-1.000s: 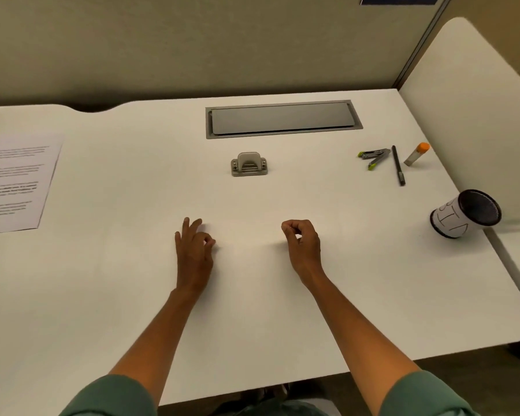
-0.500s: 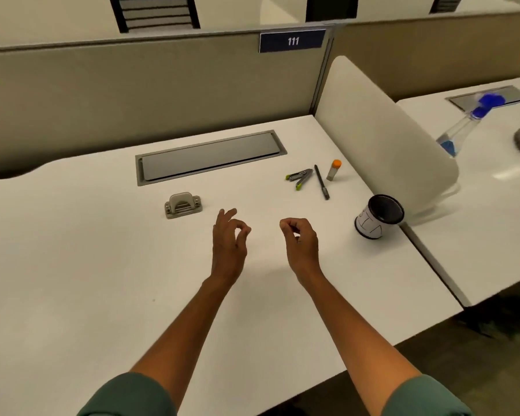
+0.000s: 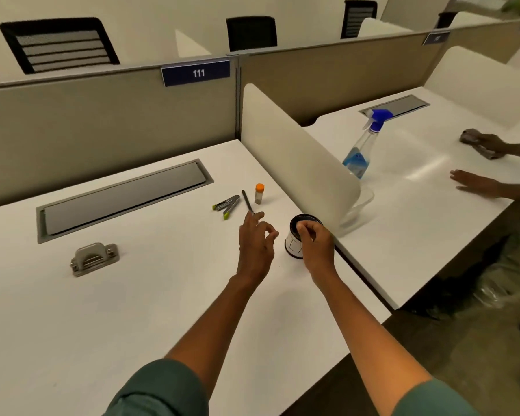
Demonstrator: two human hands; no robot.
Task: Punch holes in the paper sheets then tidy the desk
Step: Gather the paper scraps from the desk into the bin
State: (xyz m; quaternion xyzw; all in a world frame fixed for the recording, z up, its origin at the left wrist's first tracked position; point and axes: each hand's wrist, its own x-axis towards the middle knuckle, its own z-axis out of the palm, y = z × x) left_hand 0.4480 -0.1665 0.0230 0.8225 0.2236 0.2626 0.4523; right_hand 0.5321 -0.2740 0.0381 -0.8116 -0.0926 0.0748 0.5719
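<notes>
Head view shows the right hand [image 3: 314, 244] pinching the rim of the tipped pen cup [image 3: 297, 238] by the divider on the counter [image 3: 132, 310], left hand [image 3: 255, 238] loosely open, empty; light, rigid cup, best held at its rim.

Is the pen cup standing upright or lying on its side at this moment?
Tilted, mouth leaning away from the wearer: the pen cup shows its dark rim as an oval above the white wall. The right hand covers its near side; grip unclear.
</notes>
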